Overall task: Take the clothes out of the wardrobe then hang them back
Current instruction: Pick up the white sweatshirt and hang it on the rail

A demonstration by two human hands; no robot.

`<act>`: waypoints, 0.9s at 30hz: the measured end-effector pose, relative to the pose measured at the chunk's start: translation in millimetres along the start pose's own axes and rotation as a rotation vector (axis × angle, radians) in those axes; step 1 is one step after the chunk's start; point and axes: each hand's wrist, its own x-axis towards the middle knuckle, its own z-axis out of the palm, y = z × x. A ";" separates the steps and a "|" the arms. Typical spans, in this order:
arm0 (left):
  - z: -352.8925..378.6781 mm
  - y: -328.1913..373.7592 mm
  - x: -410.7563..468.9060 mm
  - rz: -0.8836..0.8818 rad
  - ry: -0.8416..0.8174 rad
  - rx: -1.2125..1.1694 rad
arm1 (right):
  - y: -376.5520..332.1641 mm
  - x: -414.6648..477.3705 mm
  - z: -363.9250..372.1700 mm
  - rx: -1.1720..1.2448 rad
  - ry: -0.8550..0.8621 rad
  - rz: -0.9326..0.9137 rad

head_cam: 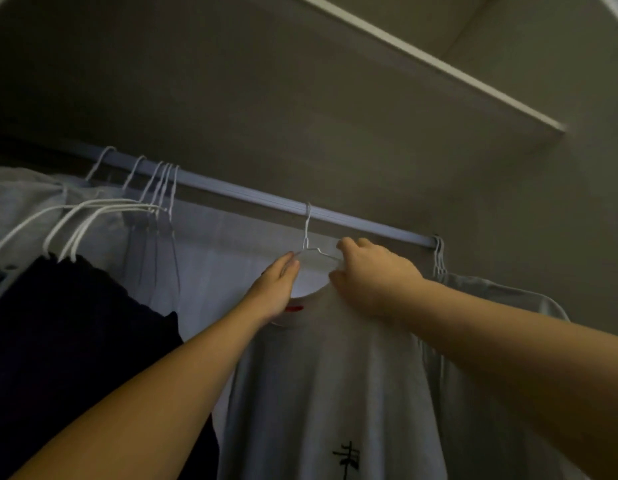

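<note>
Under the rail (252, 197), a white T-shirt (328, 375) hangs on a hanger (305, 241); left hand (276, 289) lies flat-fingered against its collar, right hand (373, 275) grips its shoulder.

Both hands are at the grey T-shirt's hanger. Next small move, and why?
Probably raise the hanger so its hook clears the rod, if the T-shirt is coming out: the hook sits over the rod, the right hand grips the hanger's shoulder, the left hand touches its neck.
</note>
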 end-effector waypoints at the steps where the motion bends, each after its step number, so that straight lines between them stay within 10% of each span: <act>1: 0.1 -1.3 0.9 0.004 -0.008 0.005 | 1.9 -6.6 3.2 -0.110 0.011 -0.050; 27: 145.0 17.7 15.0 -0.008 -0.088 -0.016 | 128.0 -52.6 24.1 -0.575 -0.128 0.020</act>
